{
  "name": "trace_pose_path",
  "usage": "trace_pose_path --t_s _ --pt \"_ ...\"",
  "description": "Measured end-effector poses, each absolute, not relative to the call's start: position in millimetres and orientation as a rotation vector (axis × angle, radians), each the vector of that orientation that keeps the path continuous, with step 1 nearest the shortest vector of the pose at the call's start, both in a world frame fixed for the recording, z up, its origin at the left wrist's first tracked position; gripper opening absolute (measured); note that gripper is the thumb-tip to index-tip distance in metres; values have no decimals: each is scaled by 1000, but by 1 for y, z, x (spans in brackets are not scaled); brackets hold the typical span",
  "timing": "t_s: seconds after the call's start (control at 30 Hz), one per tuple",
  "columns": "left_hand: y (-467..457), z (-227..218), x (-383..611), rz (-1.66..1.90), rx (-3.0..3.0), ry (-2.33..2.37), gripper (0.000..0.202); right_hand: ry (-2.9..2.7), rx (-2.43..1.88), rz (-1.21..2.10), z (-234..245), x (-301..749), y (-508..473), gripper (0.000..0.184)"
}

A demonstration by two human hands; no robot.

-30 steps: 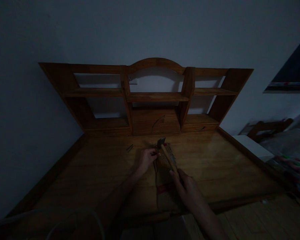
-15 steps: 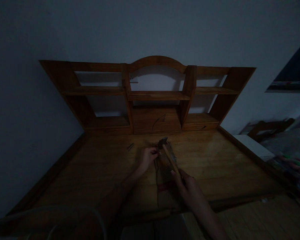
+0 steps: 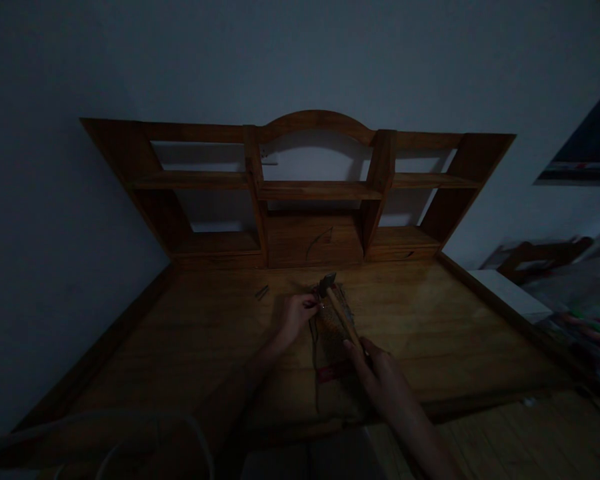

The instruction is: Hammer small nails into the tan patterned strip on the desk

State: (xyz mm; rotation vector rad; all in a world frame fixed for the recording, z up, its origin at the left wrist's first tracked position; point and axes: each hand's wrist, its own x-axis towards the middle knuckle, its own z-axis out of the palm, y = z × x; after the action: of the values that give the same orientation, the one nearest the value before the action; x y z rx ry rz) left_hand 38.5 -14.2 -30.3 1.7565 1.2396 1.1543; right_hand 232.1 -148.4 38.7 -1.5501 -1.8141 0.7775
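Observation:
The scene is dim. My right hand (image 3: 380, 373) is closed round the wooden handle of a hammer (image 3: 339, 310), whose metal head hangs just above the far end of a small brownish piece with red edges (image 3: 333, 347) lying on a wooden desk (image 3: 205, 333). My left hand (image 3: 296, 313) rests beside that piece, fingers pinched together right under the hammer head on something too small to make out.
A wooden hutch with shelves and an arched top (image 3: 310, 190) stands at the back of the desk against the wall. Two small dark pieces (image 3: 262, 292) lie left of my hands. A chair and clutter (image 3: 545, 257) sit at the right.
The hammer head rose slightly and stays poised over the pinch of my left hand; both hands remain nearly in place.

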Motion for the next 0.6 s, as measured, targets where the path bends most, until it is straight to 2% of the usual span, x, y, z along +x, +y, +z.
trace_pose_path --t_s 0.37,0.6 --pt "-11 -35 39 1148 1749 1248 17 -1806 -1527 821 34 232 -148 43" --pt "-18 -18 35 1146 1811 1301 13 -1747 -1518 822 40 233 -150 42"
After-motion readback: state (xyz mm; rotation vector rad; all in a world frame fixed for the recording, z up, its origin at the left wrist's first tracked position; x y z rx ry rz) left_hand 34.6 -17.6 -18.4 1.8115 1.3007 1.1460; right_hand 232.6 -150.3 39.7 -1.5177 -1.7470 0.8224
